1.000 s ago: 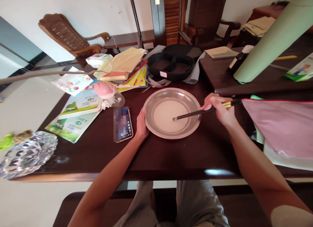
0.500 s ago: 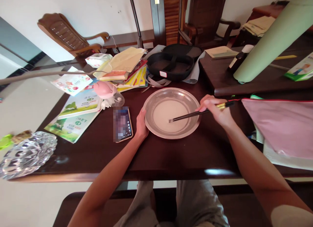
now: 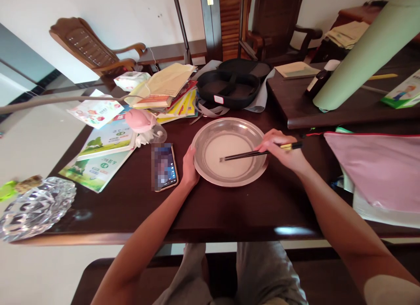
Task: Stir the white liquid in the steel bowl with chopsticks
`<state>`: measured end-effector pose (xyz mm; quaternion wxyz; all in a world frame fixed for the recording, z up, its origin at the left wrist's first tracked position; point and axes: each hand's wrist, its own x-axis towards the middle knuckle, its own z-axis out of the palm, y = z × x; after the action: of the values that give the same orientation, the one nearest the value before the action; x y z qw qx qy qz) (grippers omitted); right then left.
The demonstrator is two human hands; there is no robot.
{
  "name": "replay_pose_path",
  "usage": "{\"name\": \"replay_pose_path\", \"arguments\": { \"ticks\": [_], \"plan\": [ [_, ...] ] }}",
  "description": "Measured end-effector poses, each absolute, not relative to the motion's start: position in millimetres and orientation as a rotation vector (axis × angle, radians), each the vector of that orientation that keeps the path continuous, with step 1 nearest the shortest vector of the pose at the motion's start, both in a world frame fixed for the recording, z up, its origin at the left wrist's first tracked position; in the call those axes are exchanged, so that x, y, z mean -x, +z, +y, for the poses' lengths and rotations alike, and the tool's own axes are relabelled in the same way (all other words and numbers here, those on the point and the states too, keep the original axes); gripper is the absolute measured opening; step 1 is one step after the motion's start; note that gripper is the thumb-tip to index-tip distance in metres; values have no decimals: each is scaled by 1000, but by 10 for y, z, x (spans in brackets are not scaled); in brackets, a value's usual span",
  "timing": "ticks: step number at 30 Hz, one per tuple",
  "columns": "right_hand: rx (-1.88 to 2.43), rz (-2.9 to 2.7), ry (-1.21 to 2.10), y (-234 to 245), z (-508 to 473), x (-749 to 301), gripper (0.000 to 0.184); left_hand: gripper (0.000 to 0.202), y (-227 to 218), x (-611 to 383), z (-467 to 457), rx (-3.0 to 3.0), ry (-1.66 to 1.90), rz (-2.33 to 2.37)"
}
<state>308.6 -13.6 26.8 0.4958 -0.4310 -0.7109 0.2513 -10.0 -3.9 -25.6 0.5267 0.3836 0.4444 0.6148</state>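
A shallow round metal basin (image 3: 215,177) sits on the dark table, with what looks like pale, milky liquid (image 3: 234,149) inside. My left hand (image 3: 190,168) holds its left rim, the thumb lying along the edge. In my right hand (image 3: 282,151) is a pair of black chopsticks (image 3: 244,155) with gold bands near the top. Their tips dip into the pale liquid left of the basin's middle, and a small greyish bit shows there. My right fingers are over the basin's right rim. Left of my left hand lies a phone (image 3: 169,167) with its screen lit.
Behind the basin stand an open black case (image 3: 226,88) and a pile of books (image 3: 164,88). A pink-lidded bottle (image 3: 142,121) and booklets (image 3: 101,165) lie left, beyond a glass dish (image 3: 39,206). A pink pouch (image 3: 377,169) and a green cylinder (image 3: 364,55) are right.
My right hand has moved left with the chopsticks, and their tips have shifted left and slightly up in the basin. My left hand and the basin stay where they were.
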Motion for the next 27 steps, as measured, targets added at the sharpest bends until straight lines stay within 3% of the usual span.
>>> {"name": "replay_pose_path", "arguments": {
  "ticks": [3,10,16,23,27],
  "plan": [
    [1073,-1796,524,249,-110,-3050,45,55,-268,103,-35,-927,1470,1063],
    [1056,-1552,587,312,-121,-3219,64,53,-260,100,-38,-917,1458,1063],
    [1053,-1805,580,281,-127,-3053,45,54,-250,94,-37,-916,1469,1038],
    [1042,-1493,600,316,-119,-3215,64,51,-258,105,-36,-916,1471,1083],
    [1038,-1722,637,285,-127,-3094,55,49,-266,95,-27,-923,1483,1076]
  ]
}}
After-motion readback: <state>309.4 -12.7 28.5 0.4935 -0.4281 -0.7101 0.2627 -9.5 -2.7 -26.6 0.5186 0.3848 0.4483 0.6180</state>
